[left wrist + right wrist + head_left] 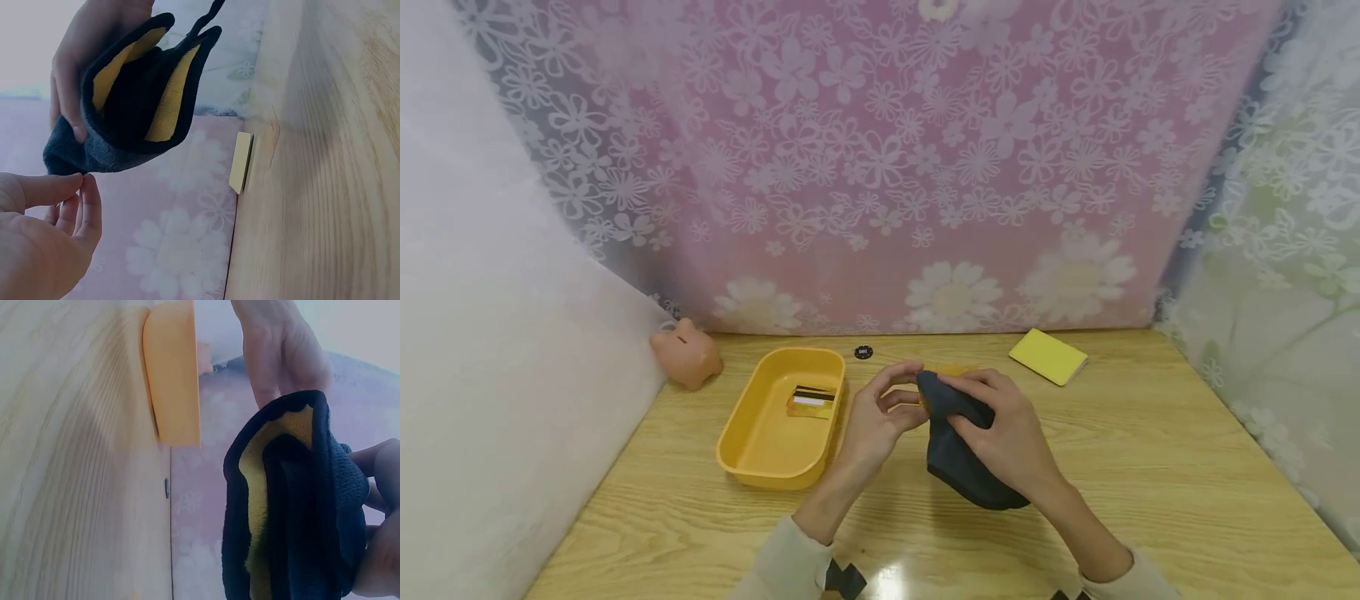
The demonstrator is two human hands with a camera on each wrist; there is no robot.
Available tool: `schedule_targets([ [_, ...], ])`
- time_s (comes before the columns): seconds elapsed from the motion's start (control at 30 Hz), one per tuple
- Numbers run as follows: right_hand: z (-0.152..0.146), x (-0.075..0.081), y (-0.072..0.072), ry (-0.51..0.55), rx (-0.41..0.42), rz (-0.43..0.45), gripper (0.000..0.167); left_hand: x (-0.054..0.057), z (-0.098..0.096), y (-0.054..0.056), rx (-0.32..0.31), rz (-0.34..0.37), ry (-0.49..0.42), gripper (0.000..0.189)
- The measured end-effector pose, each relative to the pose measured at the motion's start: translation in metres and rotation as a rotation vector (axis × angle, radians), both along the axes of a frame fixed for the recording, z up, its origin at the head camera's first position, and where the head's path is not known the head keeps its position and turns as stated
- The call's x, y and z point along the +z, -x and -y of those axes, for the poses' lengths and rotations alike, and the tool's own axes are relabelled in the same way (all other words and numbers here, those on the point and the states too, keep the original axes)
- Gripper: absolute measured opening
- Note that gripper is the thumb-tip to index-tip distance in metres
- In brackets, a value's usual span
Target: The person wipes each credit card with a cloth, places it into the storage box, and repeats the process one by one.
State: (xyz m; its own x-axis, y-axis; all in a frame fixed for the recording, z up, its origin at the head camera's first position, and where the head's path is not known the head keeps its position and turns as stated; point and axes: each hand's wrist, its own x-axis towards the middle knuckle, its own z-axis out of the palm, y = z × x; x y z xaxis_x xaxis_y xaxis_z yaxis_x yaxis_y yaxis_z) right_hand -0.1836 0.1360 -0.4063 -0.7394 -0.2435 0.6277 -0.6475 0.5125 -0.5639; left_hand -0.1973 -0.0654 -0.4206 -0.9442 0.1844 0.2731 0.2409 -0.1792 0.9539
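A dark blue-grey cloth (pixel 958 462) with a yellow reverse side and black edging hangs folded above the table. My right hand (pixel 1011 433) grips it from the right, thumb on the near side and fingers over the top. At its upper left, my left hand (pixel 876 421) pinches the cloth's edge between thumb and forefinger, as the left wrist view shows. The folds of the cloth (pixel 147 106) gape there, baring the yellow lining. In the right wrist view the cloth (pixel 294 506) covers part of the left hand.
Left of my hands stands a yellow plastic tub (pixel 730 462) with several cards (pixel 811 402) inside. A pink piggy bank (pixel 688 357) sits beyond it. A black poker chip (pixel 863 352) lies near the back edge, and a yellow notebook (pixel 1048 357) at the back right.
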Motion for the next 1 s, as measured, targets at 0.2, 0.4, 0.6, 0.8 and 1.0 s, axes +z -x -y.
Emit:
schedule_targets([
  [0.2,-0.014,-0.004,0.006,-0.001,-0.059,0.003,0.055,0.001,0.006,0.0,0.02,0.036,-0.013,0.056],
  [0.4,-0.031,-0.009,0.012,0.008,-0.119,-0.012,0.055,0.002,0.015,0.004,0.081,0.042,0.073,0.054],
  [0.6,-0.04,-0.015,0.014,-0.002,-0.178,0.001,0.053,-0.001,0.024,0.008,0.168,0.069,0.151,0.056],
  [0.8,-0.043,-0.014,0.012,0.018,-0.186,-0.022,0.056,0.0,0.031,0.006,0.179,0.066,0.133,0.058],
  [1.0,-0.032,-0.008,0.005,0.042,-0.096,-0.041,0.06,-0.002,0.029,0.007,0.18,0.063,0.153,0.056],
])
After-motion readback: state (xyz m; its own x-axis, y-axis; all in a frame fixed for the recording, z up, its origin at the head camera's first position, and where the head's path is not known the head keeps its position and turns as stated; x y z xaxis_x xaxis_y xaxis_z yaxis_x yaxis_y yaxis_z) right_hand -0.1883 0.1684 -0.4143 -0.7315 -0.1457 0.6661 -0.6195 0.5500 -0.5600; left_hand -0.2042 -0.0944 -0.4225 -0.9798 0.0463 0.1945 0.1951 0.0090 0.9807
